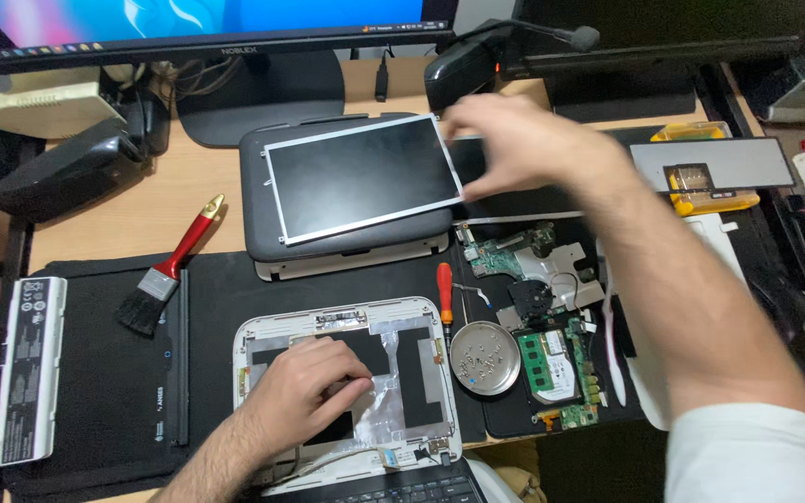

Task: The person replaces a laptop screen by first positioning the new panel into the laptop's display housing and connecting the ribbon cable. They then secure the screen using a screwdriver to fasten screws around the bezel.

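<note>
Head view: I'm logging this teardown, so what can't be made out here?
- Right hand: motion-blurred; its grip on the bare screen panel is unclear.
- White lid shell: middle hidden under the left hand.
- Screws in the round metal dish: too small to count.
- Keyboard: cut off by the bottom edge.

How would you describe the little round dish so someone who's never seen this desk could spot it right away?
Start at the white laptop lid shell lying open under the left hand at the near edge of the black mat. Just right of it, below the orange-handled screwdriver, sits the round metal dish. It is the only circular thing there, holding tiny screws, with green circuit boards beside it.
</note>
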